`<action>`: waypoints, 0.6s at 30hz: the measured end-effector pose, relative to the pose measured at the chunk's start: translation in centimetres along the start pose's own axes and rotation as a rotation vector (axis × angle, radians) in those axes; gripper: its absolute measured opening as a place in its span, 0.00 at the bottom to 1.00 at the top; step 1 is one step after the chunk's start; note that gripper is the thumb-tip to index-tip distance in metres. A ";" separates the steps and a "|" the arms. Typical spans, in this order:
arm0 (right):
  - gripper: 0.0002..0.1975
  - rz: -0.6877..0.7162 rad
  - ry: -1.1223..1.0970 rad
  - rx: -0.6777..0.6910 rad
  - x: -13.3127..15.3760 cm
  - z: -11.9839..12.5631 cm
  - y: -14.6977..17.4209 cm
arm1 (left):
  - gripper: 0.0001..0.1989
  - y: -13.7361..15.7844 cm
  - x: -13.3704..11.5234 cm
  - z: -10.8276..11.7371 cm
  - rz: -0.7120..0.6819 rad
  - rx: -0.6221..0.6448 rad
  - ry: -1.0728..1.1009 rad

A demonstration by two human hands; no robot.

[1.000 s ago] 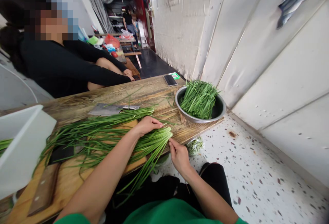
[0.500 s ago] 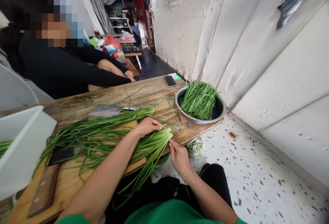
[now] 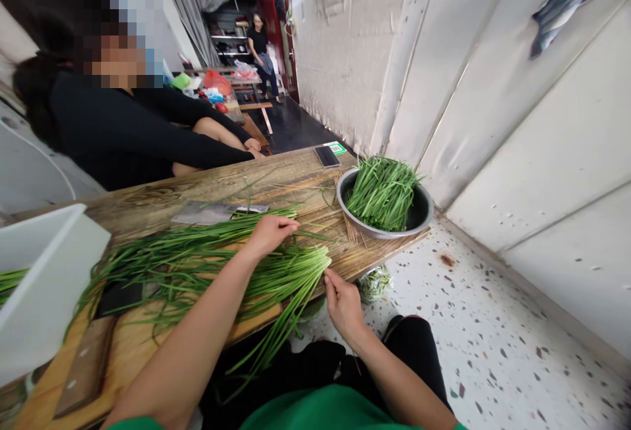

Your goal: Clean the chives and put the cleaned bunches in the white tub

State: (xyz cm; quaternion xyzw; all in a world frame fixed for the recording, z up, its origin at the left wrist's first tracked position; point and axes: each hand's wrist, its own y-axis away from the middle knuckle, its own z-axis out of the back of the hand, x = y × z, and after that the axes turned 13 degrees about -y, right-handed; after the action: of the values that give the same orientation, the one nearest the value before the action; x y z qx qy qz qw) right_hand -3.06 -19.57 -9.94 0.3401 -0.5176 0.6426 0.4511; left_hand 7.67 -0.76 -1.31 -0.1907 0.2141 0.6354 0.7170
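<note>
A long pile of green chives (image 3: 197,265) lies across a wooden cutting board (image 3: 123,344) on the wooden table (image 3: 276,177). My left hand (image 3: 269,233) rests on the far side of the pile, fingers curled over a few stalks. My right hand (image 3: 342,302) is at the table's near edge, pinching the cut ends of the chives where they overhang. A metal bowl (image 3: 419,210) with trimmed chives (image 3: 382,190) stands at the table's right end.
A cleaver (image 3: 207,212) lies beyond the chives. A second knife handle (image 3: 86,364) rests on the board at left. A white tub (image 3: 44,272) stands at far left. A phone (image 3: 327,155) lies at the far edge. A person in black sits opposite; another stands far back.
My left hand has shifted left and away along the pile, from the stalk ends toward the far stalks. My right hand stays at the cut ends.
</note>
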 end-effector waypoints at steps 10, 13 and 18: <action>0.16 -0.009 -0.007 0.001 -0.2 -0.1 0.0 | 0.16 1.4 -1.7 -2.0 -0.120 0.304 0.128; 0.16 0.003 -0.013 0.004 -0.3 0.0 0.1 | 0.17 1.5 -1.7 -2.3 -0.036 0.283 0.188; 0.16 0.005 -0.017 0.015 -0.2 0.0 0.0 | 0.18 1.4 -1.5 -2.3 0.040 0.240 0.248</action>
State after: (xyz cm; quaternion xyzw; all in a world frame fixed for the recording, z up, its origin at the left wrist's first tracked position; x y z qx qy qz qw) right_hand -2.99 -19.65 -10.15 0.3477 -0.5176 0.6445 0.4425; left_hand 6.02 -3.14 -2.38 -0.1762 0.3791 0.5910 0.6898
